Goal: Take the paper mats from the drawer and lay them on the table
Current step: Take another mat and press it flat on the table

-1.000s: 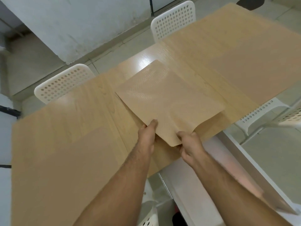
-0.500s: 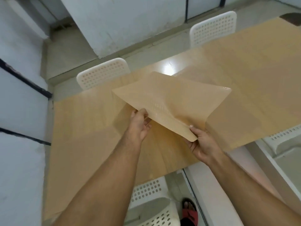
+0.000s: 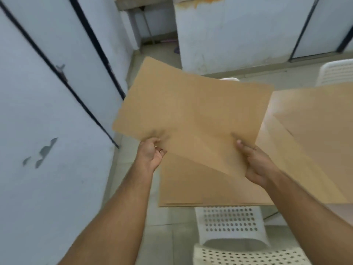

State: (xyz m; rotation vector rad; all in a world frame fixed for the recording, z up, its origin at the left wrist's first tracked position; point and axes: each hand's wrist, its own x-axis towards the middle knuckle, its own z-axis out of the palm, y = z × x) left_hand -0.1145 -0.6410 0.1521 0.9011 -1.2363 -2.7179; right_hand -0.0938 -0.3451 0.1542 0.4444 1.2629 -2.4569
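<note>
1. The left hand (image 3: 151,153) pinches the paper mat (image 3: 191,115) at its near edge, and the right hand (image 3: 257,162) grips its near right corner. The mat hangs tilted over the end of the surface (image 3: 268,109).
2. Held by one edge only, the thin sheet may sag, crease or land crooked.
3. It may overlap what look like laid mats (image 3: 191,188) below; blur hides their edges.
4. No drawer or other container is in view.

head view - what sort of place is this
Probably a plain dining room or small canteen: a wooden table with white perforated plastic chairs at it, bare painted walls and a tiled floor. The held paper mat fits a table being set.
</note>
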